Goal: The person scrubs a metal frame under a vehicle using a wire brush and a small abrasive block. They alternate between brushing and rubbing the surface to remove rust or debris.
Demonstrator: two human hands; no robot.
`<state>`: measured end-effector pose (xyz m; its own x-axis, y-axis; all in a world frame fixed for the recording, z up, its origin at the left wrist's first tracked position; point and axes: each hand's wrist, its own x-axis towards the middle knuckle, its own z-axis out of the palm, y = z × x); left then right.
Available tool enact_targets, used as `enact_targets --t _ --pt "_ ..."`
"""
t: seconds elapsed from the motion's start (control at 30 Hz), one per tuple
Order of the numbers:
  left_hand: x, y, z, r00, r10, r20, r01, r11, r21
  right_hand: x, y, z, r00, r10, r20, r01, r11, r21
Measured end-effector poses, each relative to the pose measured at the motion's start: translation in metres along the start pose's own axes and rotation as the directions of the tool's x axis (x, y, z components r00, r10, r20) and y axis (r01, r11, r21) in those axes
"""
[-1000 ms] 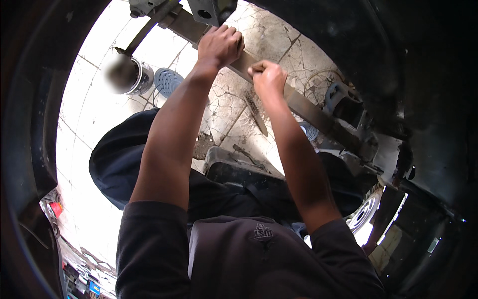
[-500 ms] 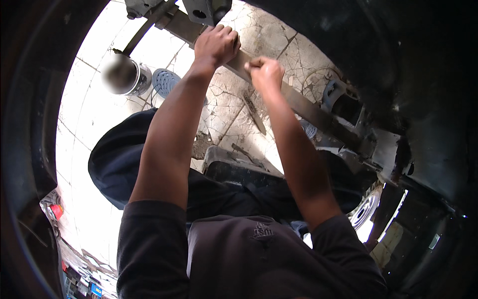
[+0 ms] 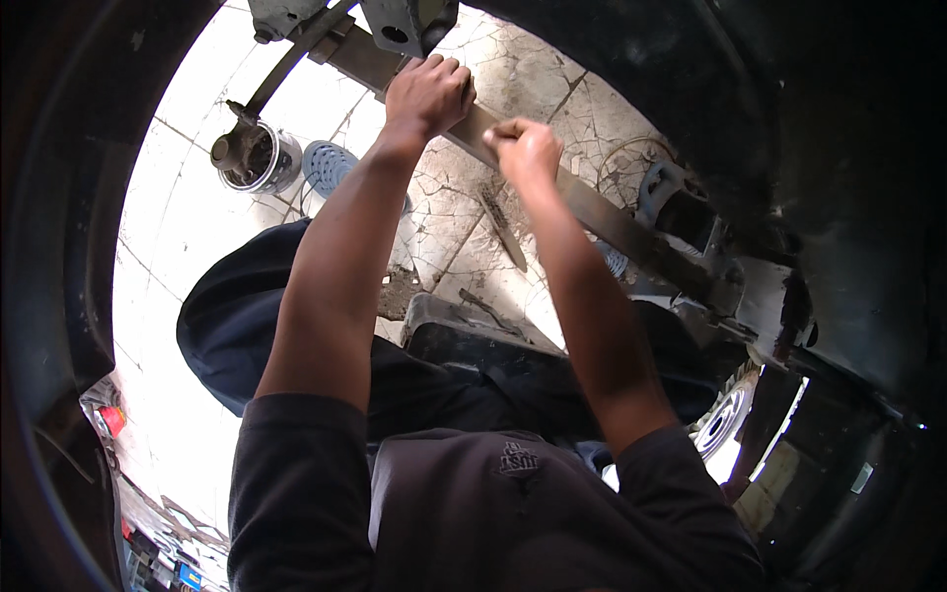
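Note:
A long flat metal beam (image 3: 600,211) runs diagonally from the upper left to the right, above the tiled floor. My left hand (image 3: 430,96) is closed over it, fingers curled round its edge just under a dark bracket (image 3: 397,32). Farther right along the beam, my right hand (image 3: 528,151) is closed in a pinch close to the beam's surface. What its fingers hold, if anything, is hidden. Below the hands, a wire brush (image 3: 503,230) with a long handle lies on the floor.
At left stand a bucket (image 3: 286,163) and a blue-grey round slotted piece (image 3: 326,166). A grey plastic stool-like thing (image 3: 663,192) is at right. Dark curved panels (image 3: 848,128) surround the opening. A black container (image 3: 459,340) sits between my legs.
Both hands stay at nearly the same spots on the beam. The view has shifted very slightly.

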<state>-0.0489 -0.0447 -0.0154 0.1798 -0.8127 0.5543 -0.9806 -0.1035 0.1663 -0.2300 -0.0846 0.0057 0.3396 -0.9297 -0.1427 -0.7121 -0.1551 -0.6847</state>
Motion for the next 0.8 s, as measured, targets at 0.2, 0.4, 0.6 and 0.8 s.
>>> enact_targets --t 0.2,0.4,0.6,0.8 --pt "-0.002 0.001 0.0 1.0 -0.003 -0.006 0.003 1.0 -0.008 0.009 -0.001 -0.001 0.993 0.111 0.035 -0.106 0.986 -0.131" --pt "0.001 0.003 0.001 0.998 0.038 -0.047 -0.039 0.999 -0.007 0.031 0.004 -0.002 0.991 0.016 -0.134 -0.022 0.999 -0.044" --pt "-0.001 0.003 0.004 1.0 0.002 -0.007 -0.002 1.0 0.0 -0.023 0.044 0.007 0.964 -0.016 -0.266 0.126 0.908 0.401" --pt "0.002 0.009 -0.018 0.991 -0.068 0.112 0.079 0.992 -0.101 -0.22 0.146 0.026 0.986 0.161 -0.049 -0.132 0.922 0.364"
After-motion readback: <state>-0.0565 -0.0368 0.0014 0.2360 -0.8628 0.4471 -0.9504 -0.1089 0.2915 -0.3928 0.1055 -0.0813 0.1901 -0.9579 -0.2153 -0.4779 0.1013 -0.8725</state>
